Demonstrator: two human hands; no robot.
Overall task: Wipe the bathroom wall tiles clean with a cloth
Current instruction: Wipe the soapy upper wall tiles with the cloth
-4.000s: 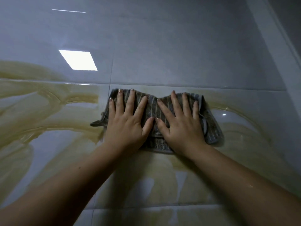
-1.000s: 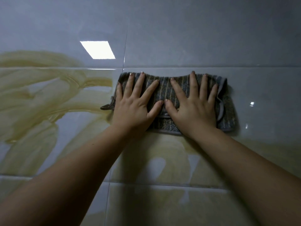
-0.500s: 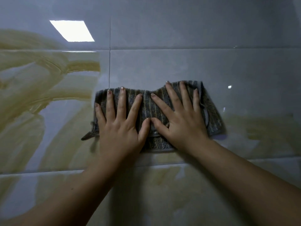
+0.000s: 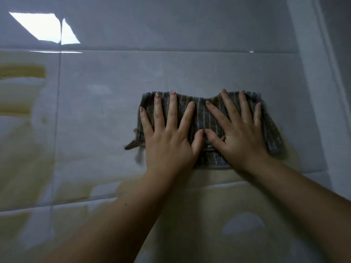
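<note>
A folded grey striped cloth [image 4: 201,114] lies flat against glossy grey wall tiles [image 4: 106,114], right of centre. My left hand [image 4: 169,137] presses on its left half with fingers spread and pointing up. My right hand [image 4: 241,133] presses on its right half the same way, and the two thumbs nearly touch. A loose corner of the cloth [image 4: 131,145] sticks out at the lower left. Yellowish smears [image 4: 22,71] remain on the tiles at the far left, and more yellowish smears [image 4: 190,215] cover the tile below my hands.
A pale vertical strip [image 4: 311,73], a wall corner or frame, runs down just right of the cloth. A bright ceiling light reflection [image 4: 43,27] shows on the upper left tile. Grout lines cross above and below the cloth.
Both hands have slid the cloth to the right along the wall, close to the right edge strip. The tile area left of the cloth now looks free of yellow smear.
</note>
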